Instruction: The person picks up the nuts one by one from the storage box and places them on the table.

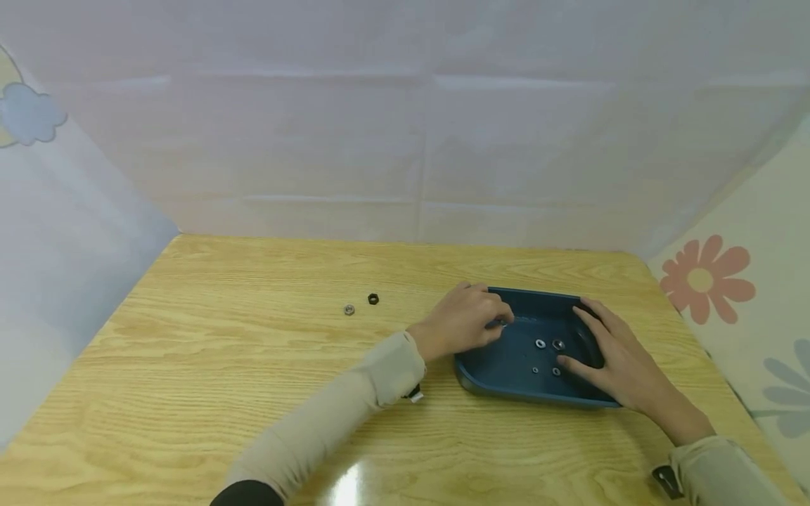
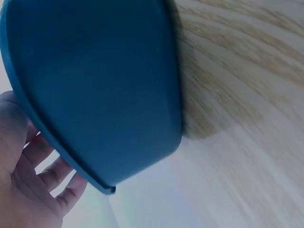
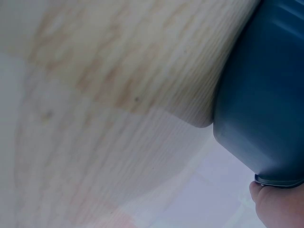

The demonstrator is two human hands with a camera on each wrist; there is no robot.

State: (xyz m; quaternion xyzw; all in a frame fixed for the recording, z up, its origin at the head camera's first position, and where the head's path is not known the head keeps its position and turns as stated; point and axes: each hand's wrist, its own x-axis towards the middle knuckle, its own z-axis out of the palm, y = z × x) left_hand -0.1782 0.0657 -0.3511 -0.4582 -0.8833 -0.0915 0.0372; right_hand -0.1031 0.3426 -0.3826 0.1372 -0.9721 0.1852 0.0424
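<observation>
A dark blue tray (image 1: 506,362) sits on the right half of the table. My left hand (image 1: 462,320) reaches over its left rim with bent fingers, a small shiny metal piece (image 1: 503,323) at the fingertips; its exact shape is mostly hidden. Around the tray's right rim my right hand (image 1: 623,358) holds on, fingers spread and the thumb inside. On the tray floor lie a washer-like ring (image 1: 541,344), a larger nut (image 1: 558,344), a small nut (image 1: 556,372) and a tiny one (image 1: 535,370). The left wrist view shows the tray's outer wall (image 2: 104,104) beside the left fingers (image 2: 52,173).
To the left of the tray, a silver nut (image 1: 349,309) and a black nut (image 1: 373,299) lie on the wooden table (image 1: 221,351). A pale cloth (image 1: 304,154) hangs behind the table's back edge, with patterned cloth at both sides.
</observation>
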